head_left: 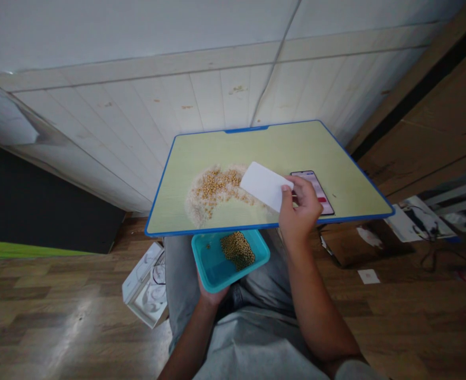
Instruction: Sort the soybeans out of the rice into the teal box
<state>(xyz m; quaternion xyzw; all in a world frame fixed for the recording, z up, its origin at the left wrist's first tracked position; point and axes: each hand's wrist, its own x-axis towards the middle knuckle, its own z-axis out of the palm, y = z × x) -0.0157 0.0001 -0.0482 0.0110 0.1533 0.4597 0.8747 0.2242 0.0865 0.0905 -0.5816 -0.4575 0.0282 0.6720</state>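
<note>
My right hand [301, 203] pinches a white card [267, 186] between thumb and fingers, held tilted over the table. The card's left end is beside a spread of golden beads [214, 182] mixed with white grains that look like rice [195, 208]. Under the table's front edge, my left hand [213, 295] holds a teal plastic container [207, 264] from below; most of its fingers are hidden. A heap of golden beads [239, 250] lies in the container's right part, with a few loose ones to the left.
The small table [296, 142] has a pale top and blue rim. A phone [316, 190] lies on it behind my right hand. An open white box [148, 287] stands on the floor at left. The panelled wall [217, 100] rises behind; cardboard [427, 132] stands at right.
</note>
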